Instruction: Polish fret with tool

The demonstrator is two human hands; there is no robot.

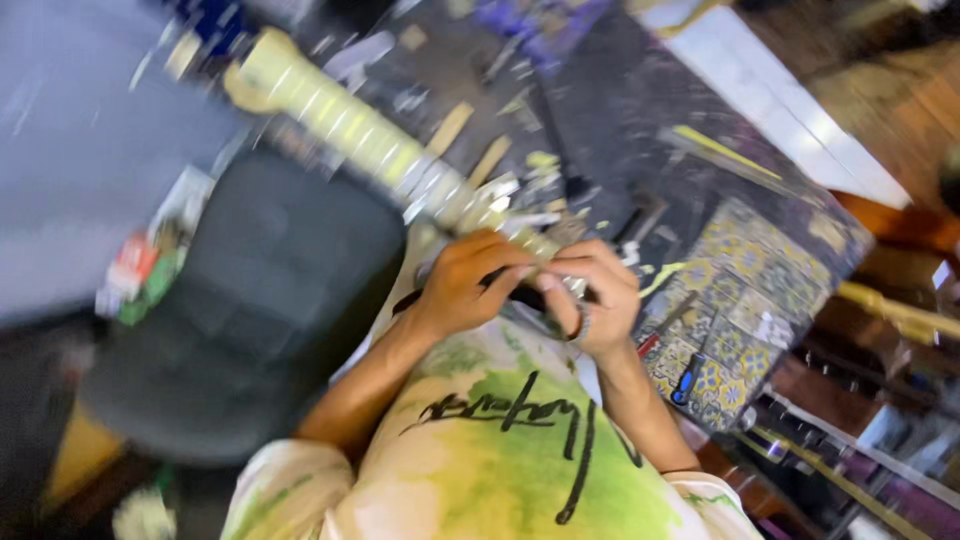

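1. At frame centre, both hands are meeting over the guitar neck (350,120), close to the chest.
2. Left hand (465,285) is curling palm-down, fingers wrapping a dark, thin part at the neck's lower end; wrist is bending in from the left, forearm running down-left.
3. Right hand (590,295) is curling from the opposite side, fingertips pressing in against the same spot, knuckles facing up; forearm is angling down-right.
4. Hands are touching each other, fingers closing, none spreading. Motion blur is hiding exactly what each is pinching.
5. Neck is running diagonally from the hands up-left, pale yellow with metal frets, headstock sitting near the top-left.
6. Neck is lying over the bench (620,120), a dark surface littered with small tools and scraps.
7. Patterned mat (760,270) is sitting just right of the right hand.
8. Black chair (260,300) is sitting left of the left forearm.
9. Green-and-white shirt (500,460) is filling the bottom centre.
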